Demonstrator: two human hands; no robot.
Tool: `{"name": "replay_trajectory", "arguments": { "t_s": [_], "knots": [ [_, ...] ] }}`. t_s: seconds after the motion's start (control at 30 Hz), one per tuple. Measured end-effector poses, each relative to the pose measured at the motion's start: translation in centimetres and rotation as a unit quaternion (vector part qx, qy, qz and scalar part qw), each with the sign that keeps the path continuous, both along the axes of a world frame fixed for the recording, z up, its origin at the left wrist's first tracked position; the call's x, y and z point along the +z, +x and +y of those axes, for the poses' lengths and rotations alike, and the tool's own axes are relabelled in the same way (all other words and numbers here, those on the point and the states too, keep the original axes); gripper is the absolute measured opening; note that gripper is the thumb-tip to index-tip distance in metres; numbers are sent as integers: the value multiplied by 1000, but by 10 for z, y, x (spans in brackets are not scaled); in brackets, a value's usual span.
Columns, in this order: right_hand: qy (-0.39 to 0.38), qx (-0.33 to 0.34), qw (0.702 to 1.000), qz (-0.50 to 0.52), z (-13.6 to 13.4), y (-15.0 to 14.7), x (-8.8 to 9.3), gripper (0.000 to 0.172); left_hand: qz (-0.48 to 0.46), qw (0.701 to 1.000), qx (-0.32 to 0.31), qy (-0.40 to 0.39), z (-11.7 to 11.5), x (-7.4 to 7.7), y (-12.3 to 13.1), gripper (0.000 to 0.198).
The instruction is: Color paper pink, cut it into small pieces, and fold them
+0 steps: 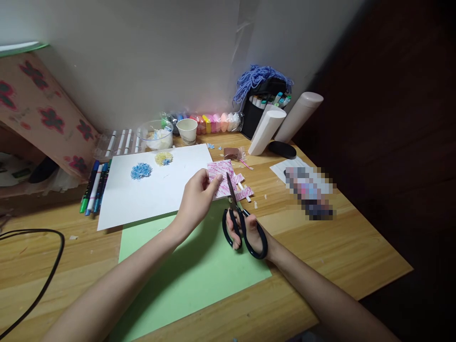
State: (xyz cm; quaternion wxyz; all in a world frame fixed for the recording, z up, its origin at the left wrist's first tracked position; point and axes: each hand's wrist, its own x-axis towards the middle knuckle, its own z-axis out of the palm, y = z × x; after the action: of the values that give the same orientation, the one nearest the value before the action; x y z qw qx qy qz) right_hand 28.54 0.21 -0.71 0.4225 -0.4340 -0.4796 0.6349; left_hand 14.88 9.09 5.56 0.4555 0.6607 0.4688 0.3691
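Note:
My left hand [196, 198] pinches the left edge of a pink patterned paper piece [221, 176] and holds it just above the desk. My right hand [249, 232] has its fingers through the black handles of a pair of scissors [238, 219]. The blades point away from me and lie against the pink paper. Under both hands lies a green paper sheet [188, 280]. Beyond it is a white sheet [156, 185] bearing a blue shred pile [141, 171] and a yellow shred pile [163, 158].
Markers [94, 187] lie left of the white sheet. At the back stand a clear bowl [155, 135], a paper cup [187, 130], a row of coloured clay tubs [213, 122], a black marker case [261, 111] and two white cylinders [267, 129]. A black cable [42, 280] loops at left.

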Motion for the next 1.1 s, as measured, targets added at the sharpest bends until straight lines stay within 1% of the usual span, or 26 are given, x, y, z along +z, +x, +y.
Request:
{"name": "replay_trajectory", "arguments": {
  "t_s": [0.13, 0.3, 0.4, 0.53, 0.7, 0.87, 1.1],
  "knots": [
    [2, -11, 1000, 0, 1, -1, -6, 72, 31, 999, 14, 8, 1, 0, -1, 34],
    [6, -41, 999, 5, 1, -4, -10, 68, 16, 1000, 9, -1, 3, 0, -2, 33],
    [-7, -32, 999, 28, 1, -6, -9, 72, 13, 1000, 3, -12, 2, 0, -1, 32],
    [-23, -32, 998, 52, 1, -8, -4, 80, 8, 999, -26, -30, 0, -2, 1, 29],
    [-32, -34, 998, 41, 2, -7, -1, 79, 9, 998, -47, -38, -2, -2, 1, 27],
    [-25, -45, 998, 43, 2, -6, -3, 79, 7, 998, -45, -44, -2, 0, 1, 25],
    [-13, -44, 999, 29, 2, -4, -6, 79, -2, 997, -56, -61, -3, -2, 1, 27]
  ]
}}
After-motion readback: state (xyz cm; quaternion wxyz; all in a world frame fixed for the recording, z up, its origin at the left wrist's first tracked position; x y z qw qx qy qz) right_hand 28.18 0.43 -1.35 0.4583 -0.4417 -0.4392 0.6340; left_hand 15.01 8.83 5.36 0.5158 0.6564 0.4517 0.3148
